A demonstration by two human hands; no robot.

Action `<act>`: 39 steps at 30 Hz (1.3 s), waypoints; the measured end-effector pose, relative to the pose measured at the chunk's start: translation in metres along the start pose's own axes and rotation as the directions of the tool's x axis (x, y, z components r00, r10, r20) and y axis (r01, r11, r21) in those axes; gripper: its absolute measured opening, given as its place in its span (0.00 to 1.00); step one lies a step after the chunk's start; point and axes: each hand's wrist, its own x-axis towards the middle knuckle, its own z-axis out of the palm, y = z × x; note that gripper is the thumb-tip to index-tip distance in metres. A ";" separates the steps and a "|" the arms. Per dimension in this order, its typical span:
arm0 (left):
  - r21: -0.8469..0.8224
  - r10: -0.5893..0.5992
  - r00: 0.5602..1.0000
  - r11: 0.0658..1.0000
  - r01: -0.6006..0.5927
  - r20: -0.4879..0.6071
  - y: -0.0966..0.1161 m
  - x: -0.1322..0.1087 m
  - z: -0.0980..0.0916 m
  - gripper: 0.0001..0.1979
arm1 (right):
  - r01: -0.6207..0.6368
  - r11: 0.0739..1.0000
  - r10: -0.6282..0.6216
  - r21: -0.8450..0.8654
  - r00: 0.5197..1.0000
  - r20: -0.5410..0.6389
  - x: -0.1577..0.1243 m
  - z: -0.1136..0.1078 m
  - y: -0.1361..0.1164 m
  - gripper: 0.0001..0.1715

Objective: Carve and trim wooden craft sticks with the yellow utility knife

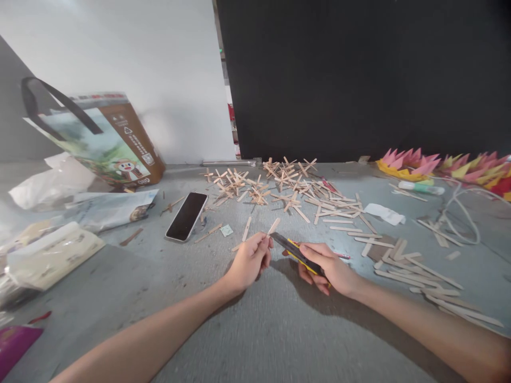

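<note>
Near the middle of the grey tabletop, my left hand (250,261) pinches a short wooden craft stick (274,225), which points up and away. My right hand (329,267) is wrapped round a black and yellow utility knife (298,252). Its front end reaches the fingertips of my left hand, close to the stick; whether the two touch I cannot tell. Just beyond my left hand lies another loose craft stick (247,229). Part of a thin pencil-like rod (343,256) shows behind my right hand.
Crossed craft sticks (257,191) are heaped at the back, and loose ones (415,271) spread to the right. A phone (187,217) lies left of centre. A carrier bag (115,141), plastic packets (56,255), pink paper crowns (411,162), a glue stick (421,188) and a white cable (475,213) stand or lie around.
</note>
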 end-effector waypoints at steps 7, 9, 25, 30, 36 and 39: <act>-0.122 0.002 0.997 0.993 0.007 0.072 -0.002 0.002 -0.005 0.19 | 0.006 1.000 -0.006 0.020 1.000 0.007 0.000 0.000 -0.001 0.29; -0.089 0.006 0.998 0.996 0.000 0.057 -0.001 0.002 -0.003 0.18 | 0.003 1.000 -0.003 0.011 1.000 -0.004 -0.001 0.002 -0.002 0.29; 0.487 0.186 0.978 0.865 -0.118 -0.093 -0.009 -0.012 0.002 0.14 | -0.015 0.991 0.014 -0.135 1.000 -0.008 -0.005 0.004 -0.003 0.31; 0.375 0.192 0.978 0.915 -0.149 -0.079 -0.005 -0.009 0.002 0.16 | 0.006 0.992 -0.005 -0.125 1.000 0.001 -0.005 0.004 0.000 0.29; 0.147 0.037 0.998 0.989 -0.028 -0.055 0.006 -0.002 0.001 0.19 | 0.016 0.996 -0.016 -0.085 1.000 0.005 -0.002 0.003 -0.001 0.28; 0.073 0.001 1.000 0.997 0.001 -0.032 0.008 -0.002 0.001 0.18 | 0.015 0.998 -0.014 -0.059 1.000 0.014 -0.001 0.001 -0.003 0.28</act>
